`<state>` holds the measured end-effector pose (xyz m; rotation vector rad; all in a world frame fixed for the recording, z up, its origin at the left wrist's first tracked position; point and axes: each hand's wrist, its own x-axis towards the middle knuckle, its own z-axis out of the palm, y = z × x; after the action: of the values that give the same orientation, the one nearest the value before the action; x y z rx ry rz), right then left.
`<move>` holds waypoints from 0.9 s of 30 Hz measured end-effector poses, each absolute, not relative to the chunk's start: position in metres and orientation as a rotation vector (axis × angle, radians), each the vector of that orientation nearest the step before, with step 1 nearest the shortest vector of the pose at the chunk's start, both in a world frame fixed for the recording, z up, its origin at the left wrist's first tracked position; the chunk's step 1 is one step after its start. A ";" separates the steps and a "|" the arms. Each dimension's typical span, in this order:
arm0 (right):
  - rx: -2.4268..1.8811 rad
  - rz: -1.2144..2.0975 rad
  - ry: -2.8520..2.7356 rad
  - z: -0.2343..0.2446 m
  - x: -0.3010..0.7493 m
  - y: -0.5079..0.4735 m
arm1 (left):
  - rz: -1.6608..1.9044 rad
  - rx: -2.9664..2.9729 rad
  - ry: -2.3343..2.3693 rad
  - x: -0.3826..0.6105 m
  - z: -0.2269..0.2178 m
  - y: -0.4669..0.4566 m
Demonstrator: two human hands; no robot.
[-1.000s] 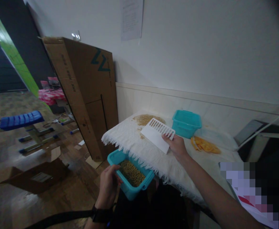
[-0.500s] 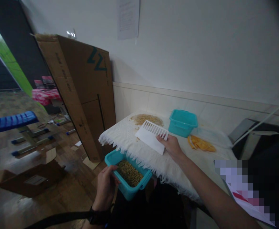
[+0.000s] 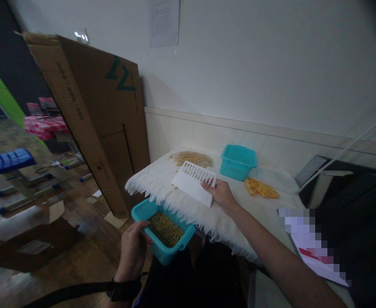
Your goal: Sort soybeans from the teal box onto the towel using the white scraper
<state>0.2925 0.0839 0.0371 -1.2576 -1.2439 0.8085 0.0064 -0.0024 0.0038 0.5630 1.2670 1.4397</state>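
My left hand [image 3: 133,246] grips the near-left rim of a teal plastic tub [image 3: 165,256], thumb over the edge. The tub is held just below the front edge of a table, and many greenish-yellow beans [image 3: 166,229] lie in it. In my right hand [image 3: 222,194], closed on its right end, is a flat white slotted scraper [image 3: 192,188] with a row of long slots along its far edge. It is over the white fringed tablecloth [image 3: 152,177]. Behind the scraper a heap of pale beans [image 3: 192,158] is spread on the cloth, with a few loose ones nearer.
A second teal tub [image 3: 237,164] stands towards the wall. Right of it lie a yellow cloth-like bundle [image 3: 261,188] and a clear lid [image 3: 279,179]. A tall cardboard box [image 3: 104,111] stands left of the table; an opened carton [image 3: 30,248] lies on the floor.
The whole view has shifted, so everything appears slightly farther left. Both hands keep their holds on the tub and the scraper, with little visible movement relative to the table.
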 end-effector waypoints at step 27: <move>-1.234 0.415 -1.692 0.058 0.224 0.027 | 1.469 0.541 1.277 -0.019 0.007 0.011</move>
<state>0.2237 0.0267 0.0583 -1.2341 -1.6915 0.4149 -0.0190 0.0110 0.0068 0.5412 1.2770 1.4693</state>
